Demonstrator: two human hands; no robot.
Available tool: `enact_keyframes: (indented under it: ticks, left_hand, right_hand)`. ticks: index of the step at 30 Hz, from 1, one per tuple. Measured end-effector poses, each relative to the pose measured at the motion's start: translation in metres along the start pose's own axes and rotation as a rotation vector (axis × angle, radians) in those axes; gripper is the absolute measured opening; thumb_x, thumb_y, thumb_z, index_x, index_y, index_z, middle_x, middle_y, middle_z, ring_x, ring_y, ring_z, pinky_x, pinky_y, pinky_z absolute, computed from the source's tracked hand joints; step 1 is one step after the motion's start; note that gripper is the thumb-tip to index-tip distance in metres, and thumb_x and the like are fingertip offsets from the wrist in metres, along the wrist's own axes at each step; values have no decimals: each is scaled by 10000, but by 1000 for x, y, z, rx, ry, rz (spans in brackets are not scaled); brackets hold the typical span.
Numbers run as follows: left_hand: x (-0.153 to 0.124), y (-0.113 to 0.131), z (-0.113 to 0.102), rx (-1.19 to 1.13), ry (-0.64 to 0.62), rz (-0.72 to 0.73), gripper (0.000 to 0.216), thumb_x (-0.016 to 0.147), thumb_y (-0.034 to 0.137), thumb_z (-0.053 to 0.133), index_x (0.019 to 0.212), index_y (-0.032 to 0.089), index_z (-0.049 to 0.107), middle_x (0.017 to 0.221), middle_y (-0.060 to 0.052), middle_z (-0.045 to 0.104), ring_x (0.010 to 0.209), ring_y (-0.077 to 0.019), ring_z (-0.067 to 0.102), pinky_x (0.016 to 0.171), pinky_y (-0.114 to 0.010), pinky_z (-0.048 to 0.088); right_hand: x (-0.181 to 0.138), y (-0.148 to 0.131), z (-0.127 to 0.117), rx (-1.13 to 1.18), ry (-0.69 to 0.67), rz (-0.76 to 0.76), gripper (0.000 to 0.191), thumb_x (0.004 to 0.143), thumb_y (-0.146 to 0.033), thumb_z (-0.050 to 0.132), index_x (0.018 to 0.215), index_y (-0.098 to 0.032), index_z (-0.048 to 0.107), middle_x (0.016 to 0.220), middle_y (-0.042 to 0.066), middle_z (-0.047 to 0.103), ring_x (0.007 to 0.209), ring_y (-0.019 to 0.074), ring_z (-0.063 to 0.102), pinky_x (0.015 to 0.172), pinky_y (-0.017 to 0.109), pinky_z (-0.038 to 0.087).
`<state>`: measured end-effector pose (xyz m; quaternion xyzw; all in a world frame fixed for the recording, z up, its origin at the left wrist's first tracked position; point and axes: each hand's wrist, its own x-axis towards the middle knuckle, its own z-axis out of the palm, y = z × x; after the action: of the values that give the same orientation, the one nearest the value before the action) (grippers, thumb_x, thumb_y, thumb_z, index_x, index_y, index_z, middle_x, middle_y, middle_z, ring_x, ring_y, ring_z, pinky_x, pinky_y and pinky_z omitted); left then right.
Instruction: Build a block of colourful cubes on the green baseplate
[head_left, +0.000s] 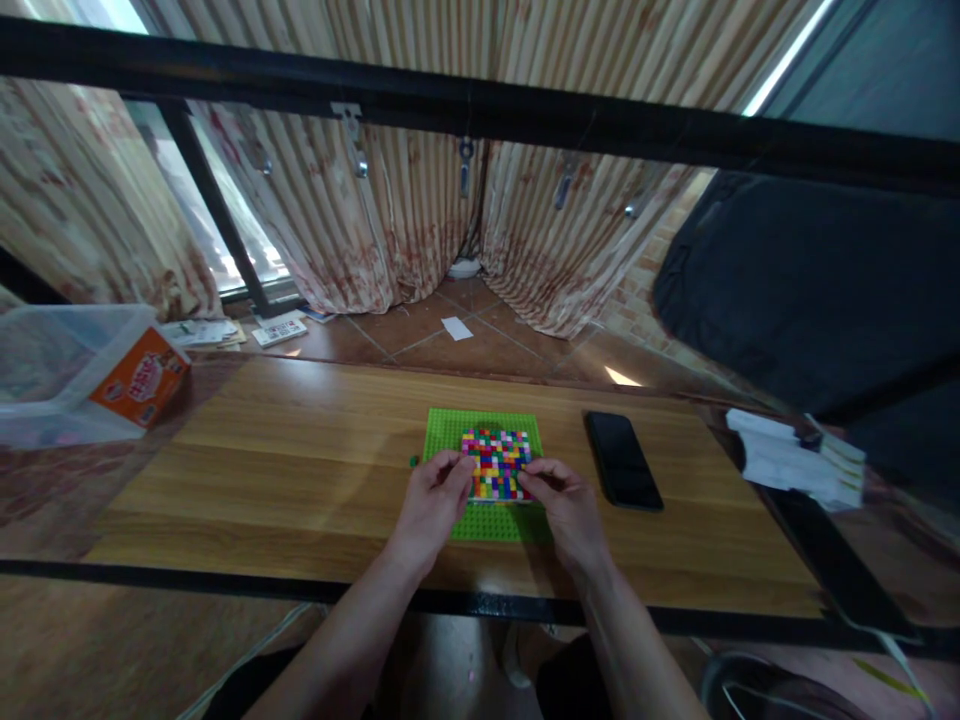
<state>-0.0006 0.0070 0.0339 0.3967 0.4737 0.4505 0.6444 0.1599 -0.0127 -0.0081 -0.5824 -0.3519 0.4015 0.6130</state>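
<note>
A square panel of small multicoloured toy bricks (496,466) lies over a bright green studded baseplate (442,428) in the middle of the table. My left hand (433,502) pinches the panel's left edge between thumb and fingers. At the opposite edge, my right hand (568,508) grips it the same way, with its fingertips over the brick tops. Whether the panel is joined to the baseplate or lifted slightly off it, I cannot tell. One tiny dark green piece (414,461) rests on the wood just left of the baseplate.
A black phone (623,460) lies right of the baseplate on the wooden table (300,470). Beyond the left end stands a clear plastic bin (67,375) with an orange label. Papers (795,460) sit off the right end. A black bar (480,98) with hanging clips crosses above the table.
</note>
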Motion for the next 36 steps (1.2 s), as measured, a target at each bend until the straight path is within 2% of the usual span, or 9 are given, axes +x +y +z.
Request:
enact_keyframes:
  ticks: [3,6,10,14,19,26,33,36]
  left_hand:
    - [-2,1,0,-63,-28,-12,315,739,424,692,643,175,525,490,78,416,412,-42,313,427,-193,217]
    - [-4,2,1,-186,-70,-102,235,694,351,734,742,162,602,547,62,479,439,-39,372,448,-180,251]
    - [-6,4,2,-316,-130,-214,242,651,258,761,834,146,650,608,43,529,482,-35,428,487,-166,291]
    - [-7,4,4,-362,-173,-251,271,627,245,807,828,139,658,620,43,524,490,-26,423,486,-157,287]
    - [-6,1,4,-361,-234,-283,329,610,293,867,797,136,646,620,49,513,473,-4,373,456,-145,241]
    - [-4,-3,1,-277,-252,-272,333,637,351,861,766,146,633,542,78,439,439,-8,294,423,-160,186]
    - [-5,-4,2,-169,-292,-232,368,656,425,833,759,157,604,516,91,397,436,-21,259,423,-176,170]
    - [-4,1,-1,-136,-266,-230,384,668,454,811,734,153,582,545,81,425,441,-20,265,424,-181,164]
  right_hand:
    - [0,-2,-4,16,34,-53,272,599,-411,819,701,-192,694,657,-5,649,601,139,557,564,260,453]
    - [-2,-9,-4,6,75,-163,213,673,-386,789,755,-202,720,746,13,679,680,154,596,622,275,481]
    - [-11,-20,2,-91,-102,-321,118,816,-329,694,882,-254,757,948,36,678,881,179,630,757,302,502]
    - [-17,-23,7,-208,-285,-425,188,882,-285,631,1027,-315,746,1086,47,648,1041,195,615,868,341,511]
    - [-18,-22,5,-271,-348,-486,227,909,-279,604,1087,-341,729,1105,46,639,1102,195,601,948,370,497]
    - [-20,-21,5,-234,-356,-480,184,899,-274,629,1042,-322,735,1071,40,645,1023,179,626,908,342,505]
    - [-18,-22,2,-229,-336,-434,82,829,-277,715,903,-287,751,991,25,639,899,161,626,760,279,510]
    - [-12,-21,-7,-272,-241,-407,69,814,-298,723,864,-264,757,948,26,649,810,152,615,686,264,490]
